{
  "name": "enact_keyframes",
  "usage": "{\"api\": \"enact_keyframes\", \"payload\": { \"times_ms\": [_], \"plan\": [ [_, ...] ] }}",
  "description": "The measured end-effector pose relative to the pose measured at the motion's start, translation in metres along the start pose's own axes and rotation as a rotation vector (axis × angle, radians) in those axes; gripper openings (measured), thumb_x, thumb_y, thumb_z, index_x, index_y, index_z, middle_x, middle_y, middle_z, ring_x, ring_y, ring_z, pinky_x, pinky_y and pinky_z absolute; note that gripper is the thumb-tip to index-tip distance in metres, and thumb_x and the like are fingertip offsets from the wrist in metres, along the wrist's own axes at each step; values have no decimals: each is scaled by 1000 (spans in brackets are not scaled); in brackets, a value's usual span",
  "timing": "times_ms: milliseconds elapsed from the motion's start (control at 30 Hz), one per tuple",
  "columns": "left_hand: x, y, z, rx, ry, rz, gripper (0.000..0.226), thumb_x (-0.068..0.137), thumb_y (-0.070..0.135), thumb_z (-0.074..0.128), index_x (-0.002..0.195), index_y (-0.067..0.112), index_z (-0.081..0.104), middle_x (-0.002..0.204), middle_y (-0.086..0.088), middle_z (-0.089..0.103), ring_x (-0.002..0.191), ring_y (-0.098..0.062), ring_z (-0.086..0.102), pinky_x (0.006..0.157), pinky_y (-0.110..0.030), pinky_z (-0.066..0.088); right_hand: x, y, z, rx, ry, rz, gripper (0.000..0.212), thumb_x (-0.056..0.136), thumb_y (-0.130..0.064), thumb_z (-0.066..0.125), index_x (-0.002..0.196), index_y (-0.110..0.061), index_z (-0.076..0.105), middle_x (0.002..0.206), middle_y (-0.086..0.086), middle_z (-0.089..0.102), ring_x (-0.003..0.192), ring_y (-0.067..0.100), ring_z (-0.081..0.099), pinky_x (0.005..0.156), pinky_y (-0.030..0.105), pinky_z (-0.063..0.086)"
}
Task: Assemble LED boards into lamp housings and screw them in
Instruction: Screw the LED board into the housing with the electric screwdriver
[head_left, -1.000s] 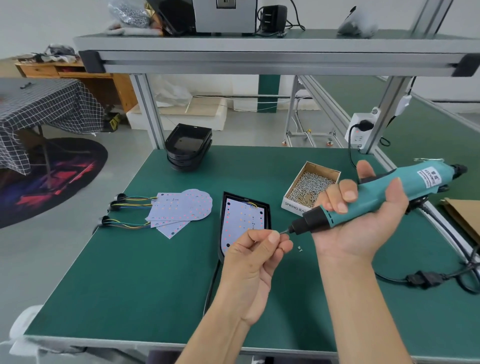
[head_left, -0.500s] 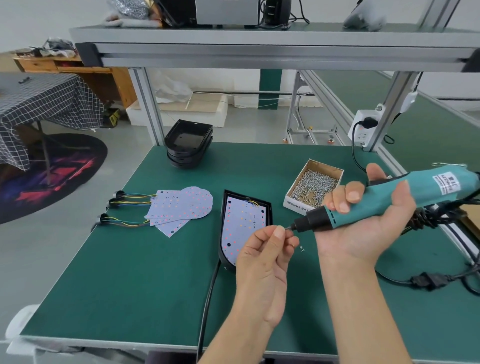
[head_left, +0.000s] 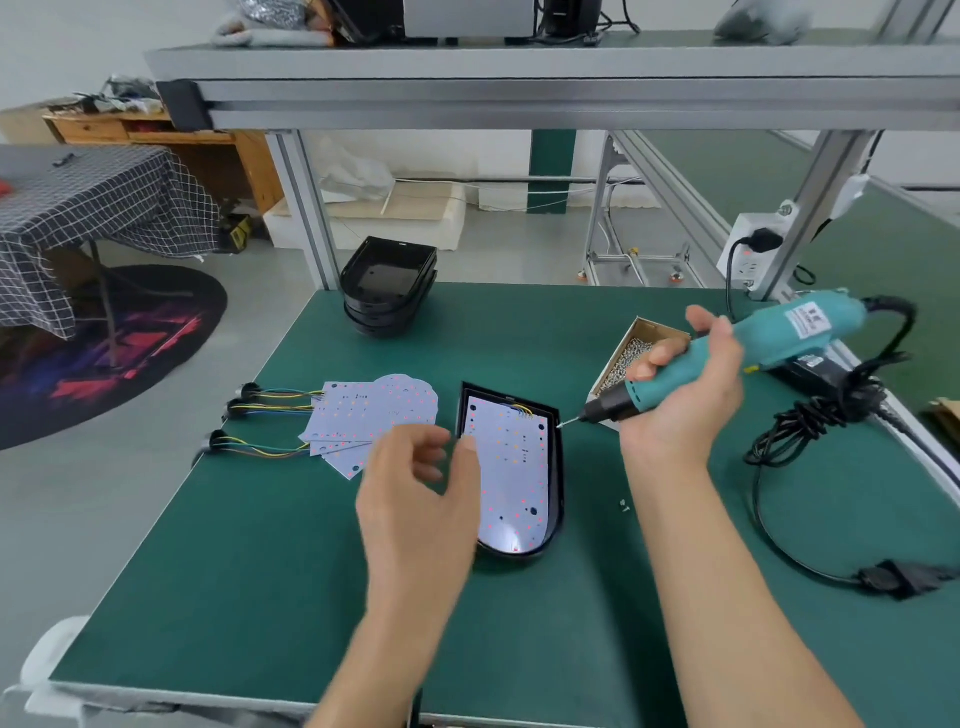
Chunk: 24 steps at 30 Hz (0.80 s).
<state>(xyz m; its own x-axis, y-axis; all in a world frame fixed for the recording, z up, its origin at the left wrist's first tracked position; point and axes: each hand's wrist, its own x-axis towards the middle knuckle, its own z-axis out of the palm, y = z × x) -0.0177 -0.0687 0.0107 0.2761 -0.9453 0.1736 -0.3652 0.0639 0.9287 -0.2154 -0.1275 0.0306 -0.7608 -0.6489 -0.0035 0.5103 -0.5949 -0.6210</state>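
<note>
**A:** On the green bench (head_left: 208, 571) in front of me, 1 housing (head_left: 557, 467) is lying with a board (head_left: 511, 467) already seated inside it. That much is looking done.

**B:** Is it screwed in?

**A:** I am not seeing any screw heads on the board, though they would be too small to tell from up here. I am judging the screwing as just starting.

**B:** What are your hands doing?

**A:** My right hand (head_left: 685, 400) is gripping the driver (head_left: 727, 364), fingers wrapped round its teal body, with the bit pointing at the housing's top right corner, just beside the rim. My left hand (head_left: 415, 499) is hovering above the bench to the left of the housing, fingers loosely curled and apart, holding nothing I can make out.

**B:** And the supplies?

**A:** The screw box (head_left: 631, 353) is sitting behind the driver, partly hidden by my right hand. 1 or 2 loose screws (head_left: 624, 505) are lying on the bench right of the housing.

**B:** What is left?

**A:** Plenty, I am thinking. 3 or so spare boards (head_left: 374, 410) with wires are waiting fanned out left of the housing, and a stack of empty housings (head_left: 387, 286) is standing at the far edge, well apart from my hands.
</note>
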Motion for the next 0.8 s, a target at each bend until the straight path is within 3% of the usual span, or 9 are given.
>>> {"api": "enact_keyframes", "payload": {
  "times_ms": [100, 200, 300, 400, 567, 800],
  "plan": [
    [30, -8, 0, 268, -175, -52, 46, 87, 51, 72, 124, 31, 54, 116, 12, 54, 106, -12, 54, 87, -29, 42, 8, 16, 3, -73, 3, -11, 21, 92, -35, 64, 98, -15, 69, 60, 4, 48, 48, 18, 42, 49, 26, 35],
    [45, -13, 12, 423, -360, -105, 67, 88, 56, 67, 141, 20, 47, 125, 1, 56, 115, -22, 54, 91, -33, 41, 9, 26, -1, -119, -39, -53, 20, 90, -37, 65, 92, -18, 71, 58, 5, 50, 46, 21, 42, 51, 28, 36],
    [48, -18, 25, 458, -435, -141, 51, 90, 53, 65, 123, 17, 48, 104, 5, 58, 102, -23, 56, 80, -35, 43, 12, 31, -1, -151, -79, -55, 20, 88, -38, 65, 93, -19, 71, 58, 6, 51, 45, 21, 43, 49, 28, 37],
    [47, -23, 33, 445, -433, -175, 38, 92, 45, 65, 103, 14, 46, 89, 4, 54, 77, -9, 52, 58, -28, 35, 10, 34, -1, -152, -123, -68, 18, 88, -36, 66, 92, -19, 71, 57, 2, 52, 43, 18, 45, 48, 28, 36],
    [47, -25, 35, 426, -427, -170, 38, 94, 42, 65, 109, 13, 45, 88, 3, 54, 72, -4, 50, 53, -24, 30, 9, 38, -1, -176, -146, -70, 20, 87, -37, 66, 93, -18, 70, 56, 5, 51, 42, 21, 43, 48, 29, 34],
    [46, -26, 37, 394, -416, -161, 33, 93, 39, 66, 104, 14, 47, 91, 0, 60, 73, -9, 55, 54, -25, 37, 8, 41, 0, -205, -133, -71, 21, 85, -40, 67, 91, -20, 72, 56, 6, 50, 43, 22, 43, 48, 28, 34]
  ]
}}
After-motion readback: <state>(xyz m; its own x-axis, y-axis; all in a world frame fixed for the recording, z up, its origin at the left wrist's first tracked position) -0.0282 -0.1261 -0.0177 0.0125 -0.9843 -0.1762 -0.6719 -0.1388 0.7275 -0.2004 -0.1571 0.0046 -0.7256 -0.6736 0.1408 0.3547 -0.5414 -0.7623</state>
